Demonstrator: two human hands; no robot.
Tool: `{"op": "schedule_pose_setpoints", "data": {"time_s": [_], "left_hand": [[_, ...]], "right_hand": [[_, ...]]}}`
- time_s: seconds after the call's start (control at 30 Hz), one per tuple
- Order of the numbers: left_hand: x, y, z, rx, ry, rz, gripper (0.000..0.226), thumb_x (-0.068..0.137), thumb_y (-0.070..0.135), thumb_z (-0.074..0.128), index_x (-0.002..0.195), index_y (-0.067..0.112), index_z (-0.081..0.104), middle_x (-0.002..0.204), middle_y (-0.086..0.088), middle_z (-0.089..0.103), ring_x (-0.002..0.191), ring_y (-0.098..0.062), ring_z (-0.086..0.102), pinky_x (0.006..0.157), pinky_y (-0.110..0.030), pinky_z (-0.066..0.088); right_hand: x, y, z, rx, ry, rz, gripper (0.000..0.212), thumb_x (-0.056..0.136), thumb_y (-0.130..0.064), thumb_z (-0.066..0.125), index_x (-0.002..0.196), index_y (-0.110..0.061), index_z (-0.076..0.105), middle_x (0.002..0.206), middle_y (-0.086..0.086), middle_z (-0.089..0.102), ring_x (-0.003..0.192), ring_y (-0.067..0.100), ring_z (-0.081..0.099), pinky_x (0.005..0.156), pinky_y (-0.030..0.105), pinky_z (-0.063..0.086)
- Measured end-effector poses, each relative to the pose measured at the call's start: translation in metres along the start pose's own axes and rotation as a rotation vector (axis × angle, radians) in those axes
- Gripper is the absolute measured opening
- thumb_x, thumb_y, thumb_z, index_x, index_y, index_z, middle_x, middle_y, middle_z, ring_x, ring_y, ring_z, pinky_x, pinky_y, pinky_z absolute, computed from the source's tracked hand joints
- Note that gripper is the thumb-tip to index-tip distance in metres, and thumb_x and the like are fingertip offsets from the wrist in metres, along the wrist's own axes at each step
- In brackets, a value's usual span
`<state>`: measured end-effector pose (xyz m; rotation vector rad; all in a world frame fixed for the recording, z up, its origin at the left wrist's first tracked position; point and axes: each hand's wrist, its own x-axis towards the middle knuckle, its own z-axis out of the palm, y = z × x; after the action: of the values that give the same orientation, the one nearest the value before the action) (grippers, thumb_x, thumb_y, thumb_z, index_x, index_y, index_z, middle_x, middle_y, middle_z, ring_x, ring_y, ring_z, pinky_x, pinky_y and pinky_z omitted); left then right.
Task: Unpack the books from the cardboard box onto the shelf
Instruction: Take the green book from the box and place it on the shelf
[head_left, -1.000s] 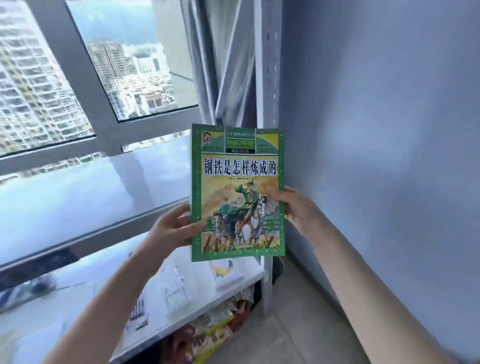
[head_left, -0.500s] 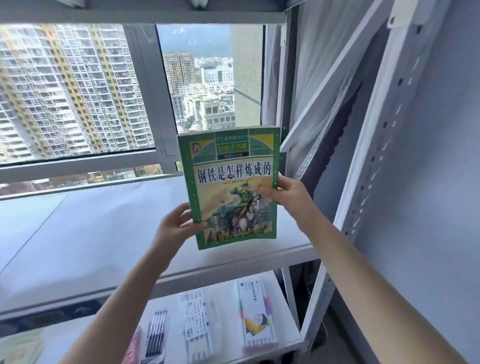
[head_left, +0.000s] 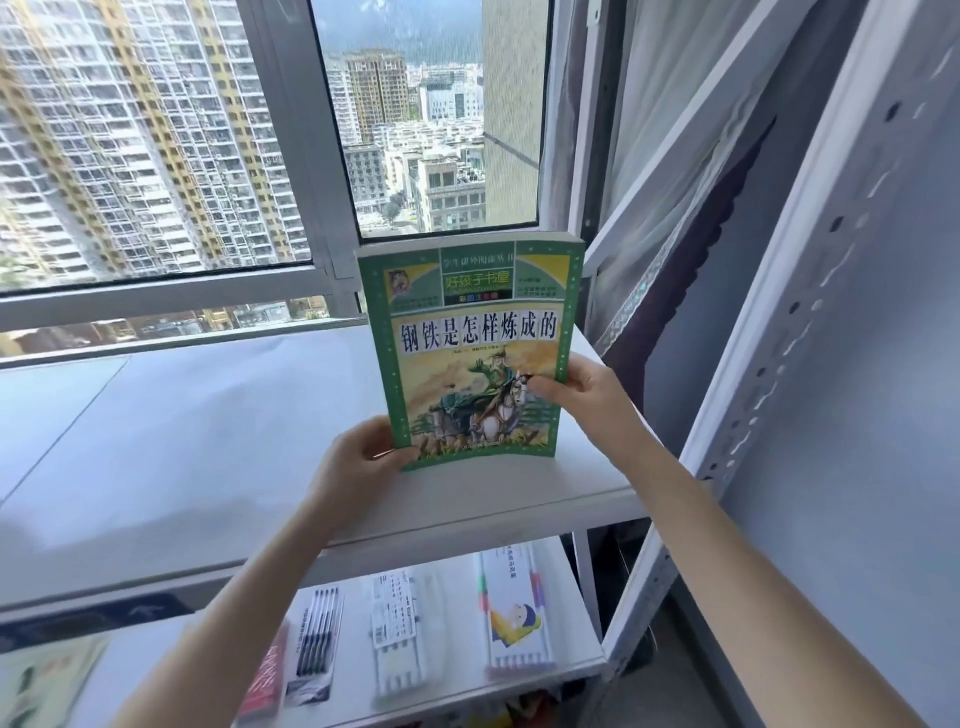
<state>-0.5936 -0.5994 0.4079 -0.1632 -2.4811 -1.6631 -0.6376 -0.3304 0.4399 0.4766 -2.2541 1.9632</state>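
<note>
A green paperback book (head_left: 470, 332) with a horse rider on its cover stands upright near the right end of a white shelf board (head_left: 171, 447). Its bottom edge is at the shelf surface. My left hand (head_left: 358, 465) grips the book's lower left corner. My right hand (head_left: 587, 395) holds its right edge, thumb across the cover. The cardboard box is out of sight.
A white perforated shelf post (head_left: 769, 364) rises at the right, by a grey wall. The lower shelf (head_left: 452, 691) carries packs of pens (head_left: 317, 634) and a marker box (head_left: 514, 608). A window (head_left: 208, 156) and a curtain (head_left: 670, 171) stand behind the shelf.
The view rose from the lower shelves to the upper board. Both hands carried the book forward and down until its bottom edge reached the shelf.
</note>
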Motion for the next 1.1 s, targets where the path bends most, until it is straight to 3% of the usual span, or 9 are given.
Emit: {"op": "schedule_pose_setpoints", "data": {"time_s": [0.2, 0.37, 0.43, 0.53, 0.63, 0.77, 0.9, 1.0, 1.1], "left_hand": [[0.011, 0.004, -0.004, -0.078, 0.013, -0.06, 0.018, 0.075, 0.001, 0.074, 0.086, 0.016, 0.073, 0.077, 0.012, 0.076, 0.069, 0.0, 0.068, 0.064, -0.012, 0.051], [0.053, 0.028, 0.002, -0.224, 0.039, -0.291, 0.005, 0.076, 0.02, 0.077, 0.075, 0.015, 0.075, 0.063, 0.004, 0.073, 0.057, -0.006, 0.066, 0.056, -0.013, 0.053], [0.077, 0.037, 0.009, -0.23, 0.082, -0.374, 0.013, 0.073, 0.027, 0.079, 0.072, 0.015, 0.074, 0.062, 0.001, 0.072, 0.056, -0.009, 0.066, 0.053, -0.013, 0.054], [0.105, 0.041, 0.026, -0.264, 0.134, -0.484, 0.021, 0.072, 0.028, 0.08, 0.07, 0.009, 0.072, 0.07, -0.009, 0.068, 0.059, -0.015, 0.064, 0.047, -0.013, 0.052], [0.115, 0.036, 0.045, -0.307, 0.145, -0.583, 0.025, 0.074, 0.027, 0.079, 0.071, 0.005, 0.069, 0.072, -0.011, 0.066, 0.052, -0.014, 0.064, 0.046, -0.014, 0.053], [0.122, 0.026, 0.057, -0.343, 0.138, -0.616, 0.024, 0.077, 0.026, 0.077, 0.074, 0.004, 0.067, 0.075, -0.01, 0.062, 0.05, -0.012, 0.062, 0.047, -0.014, 0.053], [0.129, 0.027, 0.06, -0.293, 0.092, -0.612, 0.024, 0.078, 0.026, 0.076, 0.074, 0.004, 0.067, 0.074, -0.009, 0.061, 0.04, -0.007, 0.061, 0.048, -0.015, 0.055], [0.134, 0.031, 0.06, -0.173, 0.039, -0.58, 0.033, 0.079, 0.03, 0.074, 0.091, -0.001, 0.07, 0.073, -0.009, 0.063, 0.041, -0.01, 0.062, 0.047, -0.02, 0.056], [0.137, 0.036, 0.057, 0.236, -0.032, -0.479, 0.065, 0.081, 0.047, 0.067, 0.126, 0.001, 0.057, 0.103, -0.014, 0.069, 0.078, -0.022, 0.068, 0.074, -0.033, 0.056]], "right_hand": [[0.014, -0.001, 0.008, 0.12, 0.113, 0.026, 0.01, 0.079, -0.023, 0.072, 0.089, -0.023, 0.074, 0.091, 0.002, 0.075, 0.082, 0.01, 0.067, 0.075, 0.02, 0.053], [0.07, 0.01, 0.001, 0.1, 0.236, 0.263, 0.014, 0.079, -0.03, 0.073, 0.073, -0.018, 0.07, 0.07, -0.002, 0.071, 0.064, 0.014, 0.066, 0.057, 0.019, 0.052], [0.099, 0.021, -0.009, 0.031, 0.226, 0.418, 0.025, 0.076, -0.034, 0.075, 0.084, -0.011, 0.071, 0.088, 0.009, 0.072, 0.08, 0.025, 0.068, 0.074, 0.03, 0.054], [0.133, 0.038, -0.023, -0.059, 0.181, 0.56, 0.064, 0.074, -0.037, 0.077, 0.117, 0.007, 0.059, 0.122, 0.021, 0.061, 0.112, 0.034, 0.058, 0.101, 0.04, 0.043], [0.152, 0.046, -0.033, -0.214, 0.126, 0.613, 0.07, 0.074, -0.042, 0.075, 0.123, 0.004, 0.056, 0.126, 0.015, 0.058, 0.11, 0.026, 0.056, 0.091, 0.029, 0.039], [0.166, 0.048, -0.034, -0.274, 0.095, 0.639, 0.062, 0.078, -0.035, 0.074, 0.123, 0.004, 0.056, 0.126, 0.014, 0.058, 0.113, 0.025, 0.055, 0.086, 0.027, 0.037], [0.174, 0.044, -0.033, -0.312, 0.072, 0.636, 0.047, 0.084, -0.025, 0.069, 0.119, 0.004, 0.058, 0.11, 0.012, 0.061, 0.11, 0.027, 0.058, 0.087, 0.03, 0.044], [0.174, 0.036, -0.031, -0.337, 0.04, 0.63, 0.046, 0.089, -0.023, 0.063, 0.126, 0.002, 0.053, 0.106, 0.011, 0.057, 0.1, 0.022, 0.06, 0.07, 0.026, 0.041], [0.165, 0.027, -0.027, -0.354, 0.066, 0.584, 0.053, 0.093, -0.033, 0.055, 0.134, 0.0, 0.046, 0.133, 0.018, 0.05, 0.121, 0.03, 0.049, 0.084, 0.03, 0.038]]}}
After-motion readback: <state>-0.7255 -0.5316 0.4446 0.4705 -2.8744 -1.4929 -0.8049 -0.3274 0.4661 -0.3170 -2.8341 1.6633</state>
